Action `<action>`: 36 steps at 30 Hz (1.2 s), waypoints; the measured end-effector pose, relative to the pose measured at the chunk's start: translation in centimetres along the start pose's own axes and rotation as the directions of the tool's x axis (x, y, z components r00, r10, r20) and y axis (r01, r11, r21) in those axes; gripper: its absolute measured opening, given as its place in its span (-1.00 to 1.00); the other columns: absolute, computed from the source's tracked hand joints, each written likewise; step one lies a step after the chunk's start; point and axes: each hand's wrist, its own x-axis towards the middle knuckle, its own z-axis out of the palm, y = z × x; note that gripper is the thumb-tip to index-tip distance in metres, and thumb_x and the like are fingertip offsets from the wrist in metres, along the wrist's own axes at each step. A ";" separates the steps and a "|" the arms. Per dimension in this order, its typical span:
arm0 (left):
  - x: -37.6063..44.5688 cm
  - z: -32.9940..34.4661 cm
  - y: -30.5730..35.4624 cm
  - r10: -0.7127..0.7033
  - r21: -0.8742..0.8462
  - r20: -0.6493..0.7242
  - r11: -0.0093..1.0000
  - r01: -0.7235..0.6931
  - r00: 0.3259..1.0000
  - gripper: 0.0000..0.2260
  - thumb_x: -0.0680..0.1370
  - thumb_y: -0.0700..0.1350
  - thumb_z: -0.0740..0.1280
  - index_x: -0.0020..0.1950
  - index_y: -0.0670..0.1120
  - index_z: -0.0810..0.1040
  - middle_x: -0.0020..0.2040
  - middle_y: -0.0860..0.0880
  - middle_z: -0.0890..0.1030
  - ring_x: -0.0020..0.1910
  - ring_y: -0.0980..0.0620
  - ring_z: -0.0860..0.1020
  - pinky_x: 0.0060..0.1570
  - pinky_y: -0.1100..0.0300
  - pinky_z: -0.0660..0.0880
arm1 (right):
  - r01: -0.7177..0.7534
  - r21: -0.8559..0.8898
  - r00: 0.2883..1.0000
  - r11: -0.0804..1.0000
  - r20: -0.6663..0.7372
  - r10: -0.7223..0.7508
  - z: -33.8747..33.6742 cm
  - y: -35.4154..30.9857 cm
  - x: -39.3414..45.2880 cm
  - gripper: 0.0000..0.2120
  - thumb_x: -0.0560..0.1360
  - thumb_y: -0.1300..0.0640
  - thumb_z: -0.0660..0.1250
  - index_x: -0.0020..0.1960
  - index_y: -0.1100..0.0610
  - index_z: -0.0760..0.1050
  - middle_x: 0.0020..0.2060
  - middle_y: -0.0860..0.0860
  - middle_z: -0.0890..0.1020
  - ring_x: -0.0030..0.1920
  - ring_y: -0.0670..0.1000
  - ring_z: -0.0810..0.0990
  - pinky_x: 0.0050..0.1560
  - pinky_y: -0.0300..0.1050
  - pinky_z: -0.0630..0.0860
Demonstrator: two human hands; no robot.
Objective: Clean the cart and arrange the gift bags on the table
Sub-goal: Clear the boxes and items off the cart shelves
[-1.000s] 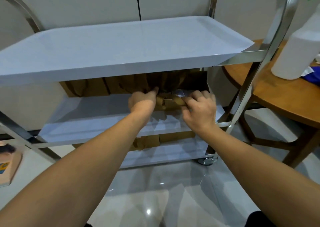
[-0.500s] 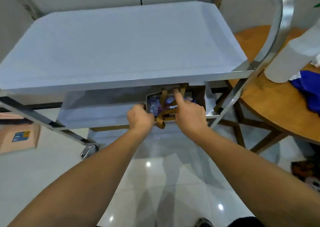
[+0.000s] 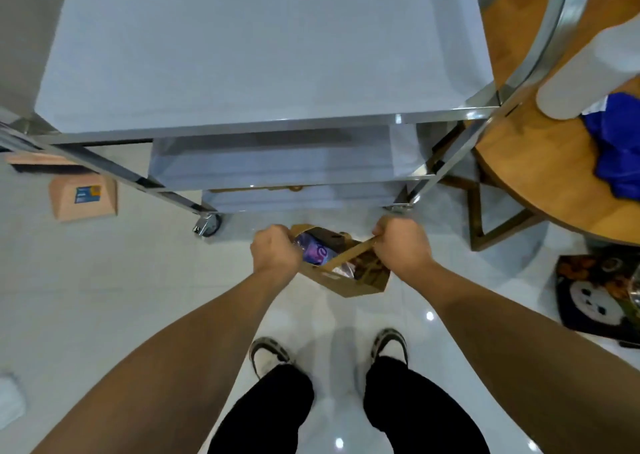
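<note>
Over glossy floor tiles [image 3: 104, 297] before the cart [image 3: 263, 55], left hand [image 3: 275, 249] and right hand [image 3: 401, 244] each grip the brown gift bag [image 3: 349, 282] by its top.

No text can be read with certainty. The cardboard box [image 3: 83, 199] on the floor carries a blue label with yellow marks, too small to read. A purple packet [image 3: 315, 251] inside the gift bag [image 3: 349, 282] shows pale lettering, blurred.
</note>
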 end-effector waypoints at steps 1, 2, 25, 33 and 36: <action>-0.8 -0.3 -0.6 -0.025 0.015 0.011 1.000 0.025 1.000 -0.82 0.53 -0.24 0.35 0.06 -0.17 0.70 0.05 -0.26 0.64 0.08 -0.29 0.60 0.07 0.04 0.53 | 0.010 0.045 1.000 0.999 -0.005 -0.009 0.2 0.1 -1.1 -0.74 0.48 0.24 0.32 0.13 0.08 0.62 0.02 0.13 0.68 0.04 0.22 0.62 0.04 -0.01 0.58; -1.7 -0.7 -1.1 -0.046 0.026 0.020 0.999 0.045 0.999 -0.83 0.53 -0.23 0.35 0.06 -0.17 0.70 0.05 -0.26 0.64 0.07 -0.28 0.60 0.05 0.06 0.53 | 0.022 0.076 1.000 0.997 -0.016 -0.020 0.4 -0.1 -2.3 -0.75 0.48 0.24 0.32 0.12 0.08 0.62 0.00 0.12 0.67 0.02 0.22 0.62 0.00 -0.04 0.55; -18.4 -26.5 13.1 0.577 -0.083 0.048 0.816 -0.572 0.815 -0.88 0.32 -0.29 0.33 -0.29 -0.21 0.67 -0.34 -0.16 0.65 -0.25 -0.12 0.64 -0.26 0.03 0.65 | -0.167 0.062 0.839 0.984 -0.516 0.175 -21.8 -11.3 -22.8 -0.81 0.54 -0.04 0.32 -0.14 0.06 0.47 -0.26 0.01 0.53 -0.20 0.07 0.55 -0.26 0.00 0.52; -30.0 -26.1 17.4 0.827 -0.147 0.103 0.562 -0.814 0.553 -0.90 0.39 -0.21 0.34 -0.14 -0.17 0.62 -0.16 -0.16 0.62 -0.23 -0.16 0.65 -0.23 -0.02 0.69 | -0.430 0.226 0.653 0.874 -0.591 0.474 -26.4 -8.9 -37.5 -0.90 0.57 0.19 0.25 -0.12 0.09 0.48 -0.30 -0.01 0.48 -0.25 0.01 0.48 -0.28 -0.09 0.46; -35.1 -24.6 17.8 0.885 -0.126 0.156 0.459 -0.879 0.439 -0.93 0.45 -0.21 0.32 -0.12 -0.18 0.58 -0.16 -0.14 0.57 -0.22 -0.15 0.63 -0.26 -0.03 0.68 | -0.406 0.435 0.474 0.804 -0.652 0.592 -25.8 -6.7 -43.5 -0.83 0.56 0.21 0.21 0.01 0.11 0.58 -0.18 0.04 0.60 -0.12 0.09 0.60 -0.07 0.05 0.61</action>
